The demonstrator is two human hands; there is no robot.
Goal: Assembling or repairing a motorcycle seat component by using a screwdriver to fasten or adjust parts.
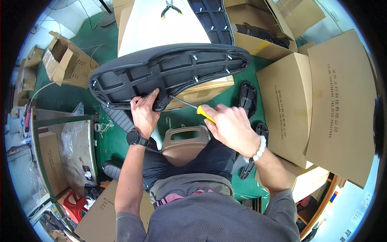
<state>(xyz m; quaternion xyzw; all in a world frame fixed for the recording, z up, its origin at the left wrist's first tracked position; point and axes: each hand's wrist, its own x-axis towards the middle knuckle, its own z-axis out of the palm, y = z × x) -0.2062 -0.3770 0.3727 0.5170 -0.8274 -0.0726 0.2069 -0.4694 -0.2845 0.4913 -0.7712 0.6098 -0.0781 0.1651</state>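
A long black padded seat (139,82), like one for a scooter, is tipped so that its ribbed underside faces me, several bolts sticking out of it. My left hand (144,117) grips its near edge, the index finger stretched over the ribs. In my right hand (233,126) is a screwdriver with a yellow handle (204,113). The tip of its thin shaft meets the seat's near edge, just right of my left hand; what it touches there is too small to make out. Pliers (171,9) with black and yellow handles lie on the white surface (157,30) beyond.
Another black seat base with bolts (211,20) lies at the far right of the white surface. Large cardboard boxes (284,109) stand on the right. A metal-framed table (64,120) is at the left, and a beige plastic stool (183,151) stands between my legs.
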